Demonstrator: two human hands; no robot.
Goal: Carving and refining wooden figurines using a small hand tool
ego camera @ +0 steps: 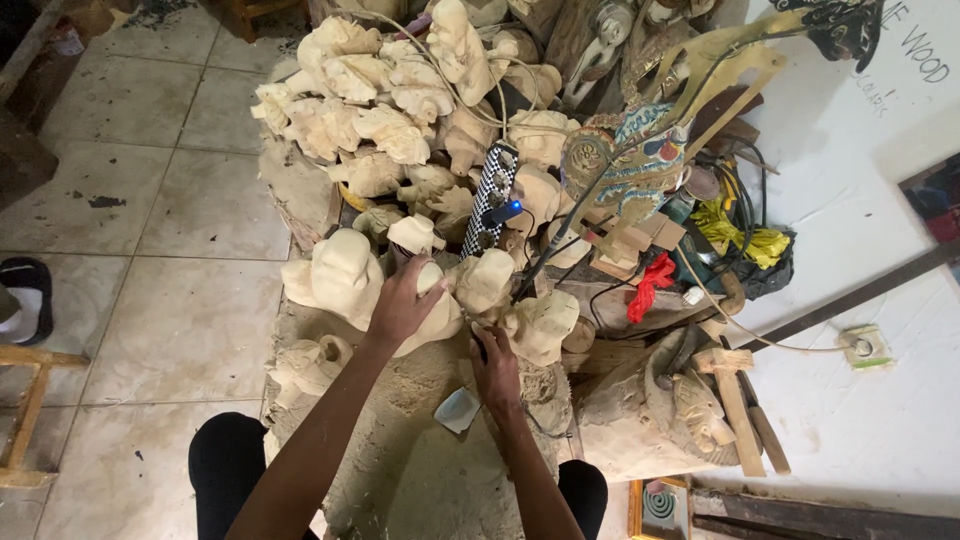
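My left hand (402,303) is closed over the top of a pale carved wooden figure (437,318) that rests on a sawdust-covered work block (420,450). My right hand (495,368) sits just to the right and lower, fingers wrapped around a dark tool handle whose tip is hidden against the carving. More unfinished pale carvings (340,275) (540,325) lie right beside both hands. A small white flat piece (458,409) lies on the sawdust near my right wrist.
A large heap of unpainted carvings (400,110) fills the back. A checkered power strip (492,195) with cables, a painted carved figure (630,165), a wooden mallet (733,395), red and yellow cloth scraps, and a wall socket (862,345) lie to the right. Tiled floor and a sandal (25,295) are at left.
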